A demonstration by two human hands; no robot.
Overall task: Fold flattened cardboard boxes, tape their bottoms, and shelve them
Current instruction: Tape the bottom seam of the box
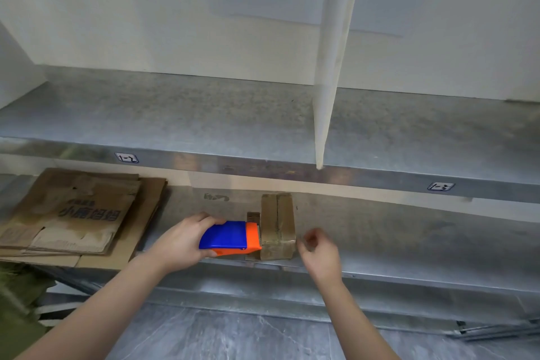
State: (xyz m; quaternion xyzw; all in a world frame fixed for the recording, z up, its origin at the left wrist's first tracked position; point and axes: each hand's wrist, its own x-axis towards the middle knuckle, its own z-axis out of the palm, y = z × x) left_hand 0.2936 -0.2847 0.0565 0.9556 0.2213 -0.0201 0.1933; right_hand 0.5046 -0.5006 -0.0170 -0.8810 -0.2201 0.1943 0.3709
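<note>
Grey stone-patterned floor (233, 339) lies below my forearms. My left hand (181, 242) grips the blue and orange tape dispenser (230, 238) around its blue body, with the orange end touching the left side of a small cardboard box (277, 225). My right hand (318, 251) is just beside the box's right front corner, fingers curled. It is blurred, so I cannot tell whether it pinches anything. The box sits near the front edge of the lower metal shelf (409, 242), with a taped centre seam facing up. A stack of flattened cardboard boxes (81, 219) lies on the same shelf, well to the left. Above, the upper metal shelf (175, 114) carries an upright white divider (333, 67).
</note>
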